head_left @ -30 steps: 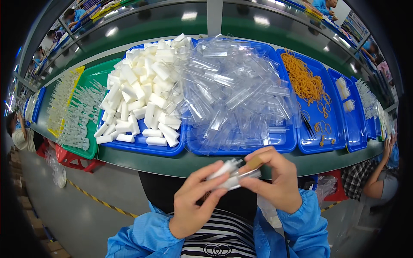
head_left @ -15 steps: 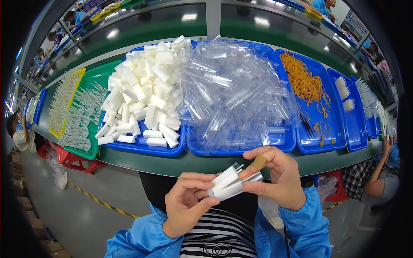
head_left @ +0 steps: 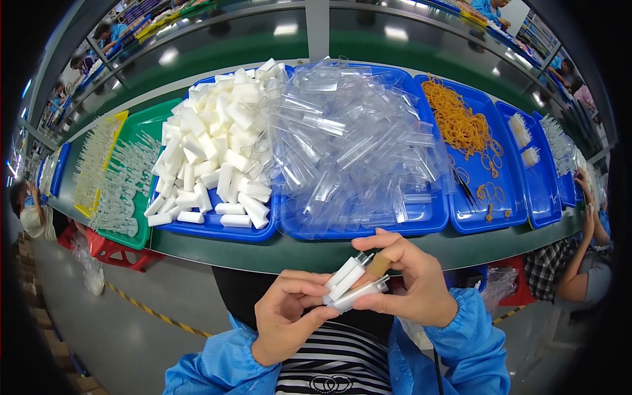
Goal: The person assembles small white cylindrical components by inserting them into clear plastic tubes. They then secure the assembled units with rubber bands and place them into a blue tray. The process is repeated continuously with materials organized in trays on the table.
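Observation:
Just in front of the bench edge, both hands are closed around a small cluster of white foam pieces (head_left: 343, 279) in clear plastic sleeves. My left hand (head_left: 284, 317) pinches the cluster at its lower-left end between thumb and fingers. My right hand (head_left: 416, 282) grips the upper-right side, its thumb on the nearest clear sleeve (head_left: 362, 294) and its index finger between the pieces. A tan cover (head_left: 379, 265) wraps that index finger. Thin ends stick out at the top of the cluster; what they are is too small to tell.
Beyond my hands stand a blue tray of white foam blocks (head_left: 227, 141), a tray of clear plastic sleeves (head_left: 359, 145) and a tray of orange rubber bands (head_left: 457, 122) with tweezers (head_left: 465, 191). A green tray (head_left: 141, 227) holds thin translucent pieces. Co-workers sit on both sides.
My right hand has shifted slightly left and down along the cluster. The nearest sleeved piece now reaches out less beyond the right thumb, and the pieces are tilted more upright.

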`<state>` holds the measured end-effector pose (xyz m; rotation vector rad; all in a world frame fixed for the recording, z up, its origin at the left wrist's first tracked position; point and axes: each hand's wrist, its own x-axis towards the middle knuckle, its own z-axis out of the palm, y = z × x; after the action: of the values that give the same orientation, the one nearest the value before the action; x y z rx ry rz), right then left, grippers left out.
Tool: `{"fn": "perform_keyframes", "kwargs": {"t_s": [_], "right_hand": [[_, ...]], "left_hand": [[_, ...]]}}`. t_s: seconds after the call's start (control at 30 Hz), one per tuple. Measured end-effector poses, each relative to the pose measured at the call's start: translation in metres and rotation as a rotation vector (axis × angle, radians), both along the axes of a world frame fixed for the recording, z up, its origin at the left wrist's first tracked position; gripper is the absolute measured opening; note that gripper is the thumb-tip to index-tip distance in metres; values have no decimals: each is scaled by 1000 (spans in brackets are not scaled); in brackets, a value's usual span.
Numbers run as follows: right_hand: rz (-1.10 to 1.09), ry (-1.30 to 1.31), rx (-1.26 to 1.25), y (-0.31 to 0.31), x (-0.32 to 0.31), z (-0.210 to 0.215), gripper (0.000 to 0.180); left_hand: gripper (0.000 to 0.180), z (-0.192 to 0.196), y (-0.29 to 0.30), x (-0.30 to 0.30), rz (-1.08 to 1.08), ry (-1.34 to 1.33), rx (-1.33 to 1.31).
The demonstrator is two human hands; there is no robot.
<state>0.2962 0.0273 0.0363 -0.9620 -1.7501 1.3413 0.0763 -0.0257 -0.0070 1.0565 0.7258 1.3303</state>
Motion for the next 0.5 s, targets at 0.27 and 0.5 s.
{"fn": "perform_keyframes", "kwargs": {"t_s": [0.27,0.5], "right_hand": [[85,-142,206,0,10,11,34],[64,-181,261,5,10,14,38]], "left_hand": [[47,18,20,-7,-223,240,-45],[43,11,24,-5,-262,12,-230]]}}
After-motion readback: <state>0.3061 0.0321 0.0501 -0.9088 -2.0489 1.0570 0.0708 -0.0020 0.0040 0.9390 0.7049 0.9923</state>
